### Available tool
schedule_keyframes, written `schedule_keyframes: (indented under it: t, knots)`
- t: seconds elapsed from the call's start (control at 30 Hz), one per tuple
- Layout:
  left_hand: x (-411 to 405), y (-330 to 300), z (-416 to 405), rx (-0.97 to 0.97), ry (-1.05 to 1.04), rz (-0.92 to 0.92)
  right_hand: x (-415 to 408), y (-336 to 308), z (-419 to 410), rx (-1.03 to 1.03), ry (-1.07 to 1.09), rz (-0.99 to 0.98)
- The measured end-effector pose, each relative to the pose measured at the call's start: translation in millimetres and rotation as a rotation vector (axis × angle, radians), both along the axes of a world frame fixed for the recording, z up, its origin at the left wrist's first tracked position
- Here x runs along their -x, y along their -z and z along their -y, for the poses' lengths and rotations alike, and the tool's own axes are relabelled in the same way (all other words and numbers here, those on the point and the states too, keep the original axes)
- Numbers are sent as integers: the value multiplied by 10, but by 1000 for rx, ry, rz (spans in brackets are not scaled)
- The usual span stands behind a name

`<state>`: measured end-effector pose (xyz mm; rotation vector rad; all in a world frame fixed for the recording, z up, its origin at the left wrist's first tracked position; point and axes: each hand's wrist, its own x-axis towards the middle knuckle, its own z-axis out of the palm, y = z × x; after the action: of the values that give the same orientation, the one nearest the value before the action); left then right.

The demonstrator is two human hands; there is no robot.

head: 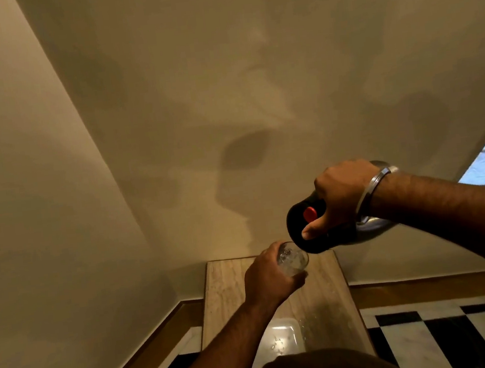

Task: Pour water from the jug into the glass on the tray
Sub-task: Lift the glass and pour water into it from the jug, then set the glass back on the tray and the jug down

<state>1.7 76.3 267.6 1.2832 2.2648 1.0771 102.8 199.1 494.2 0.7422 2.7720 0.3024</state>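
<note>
Item: pour in progress, as I read it from the head view. Right hand [344,196] wraps the handle of the jug [324,226], thumb laid forward just below the red button [310,214]; a metal bangle [371,187] sits on that wrist. The jug is tipped well over, its black top directly above the glass [293,260]. Left hand [268,277] is closed around the glass and holds it raised, off the clear tray [283,339], which lies nearer me on the pale stone-topped table [323,295]. Water and bubbles show inside the glass; I cannot make out the stream itself. Risks, in my judgement: the glass is lifted and angled, so a small drift of either hand could send water past the rim onto the table; a steeper tilt could release a surge and overfill; a wet glass could slip in the grip; and it must yet go back to the tray without knocking its edge. Surface: narrow, veined, butted against a plain beige wall [223,80] in a corner. Room: dim, warm light, hard shadows on the wall, wooden skirting, black-and-white checkered floor [449,335].
</note>
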Motion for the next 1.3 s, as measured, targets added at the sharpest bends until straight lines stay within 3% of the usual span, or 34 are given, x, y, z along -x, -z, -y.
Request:
schedule_keyframes:
  t: [0.23,0.53,1.07,1.3]
  knots:
    - [49,68,29,-7,10,43,-7,62,1,78,75,-29]
    - [65,341,46,3,-33,78,-236,580,-120,475,487,-315]
    - [-273,1063,100,251,-293,150,-1258,2594,35,1265,1150,-948]
    - [-185,1856,318,420,-280,137,-1403,3610,211,1207,1238,-1059]
